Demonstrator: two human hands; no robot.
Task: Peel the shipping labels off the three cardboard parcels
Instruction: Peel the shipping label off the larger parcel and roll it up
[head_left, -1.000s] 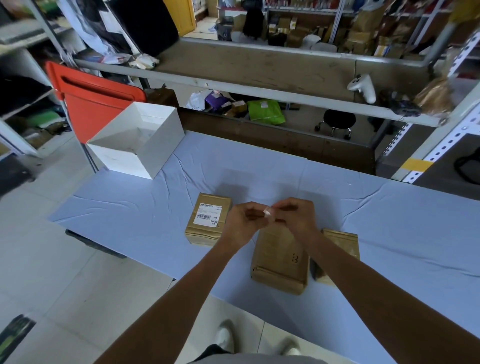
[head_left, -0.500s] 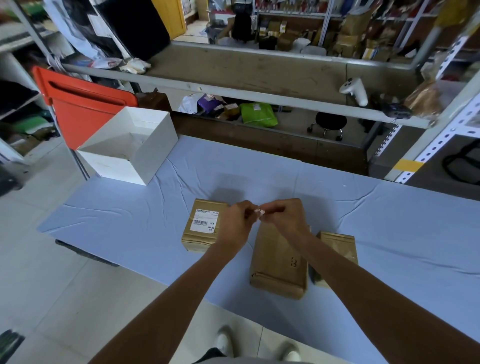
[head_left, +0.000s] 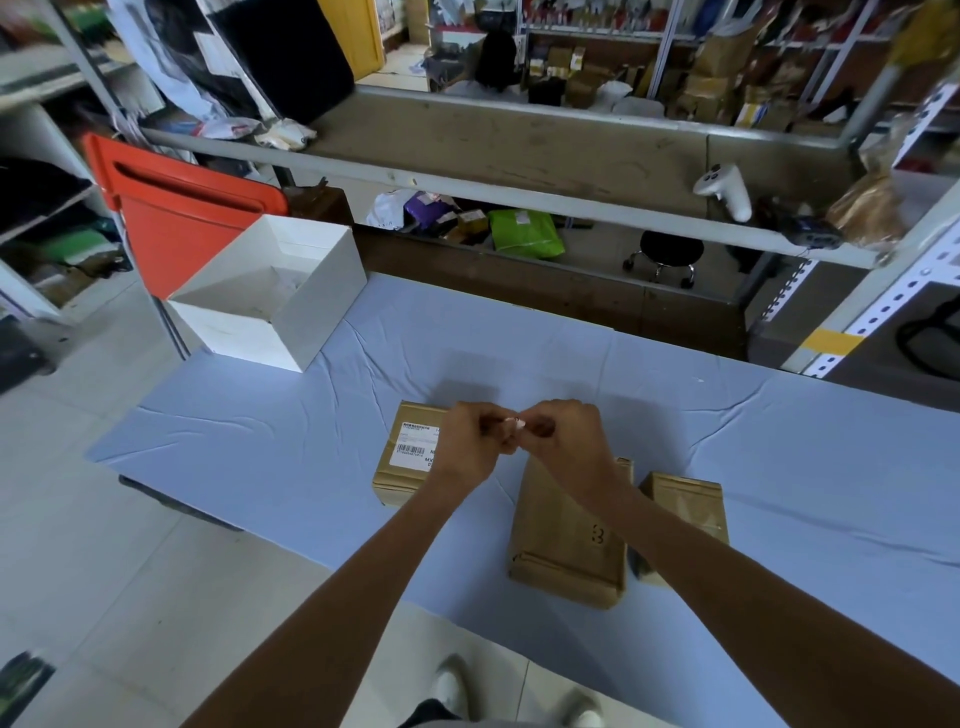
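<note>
Overlapping labelled parcel (head_left: 408, 460): left hand (head_left: 470, 448)

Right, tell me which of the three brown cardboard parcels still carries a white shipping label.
The leftmost brown cardboard parcel: a white barcode label sits on its top. The middle parcel and right parcel show bare brown tops.

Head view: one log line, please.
left hand, right hand: both pinch label scrap | left parcel: label on | middle parcel, right parcel: no label seen
</note>
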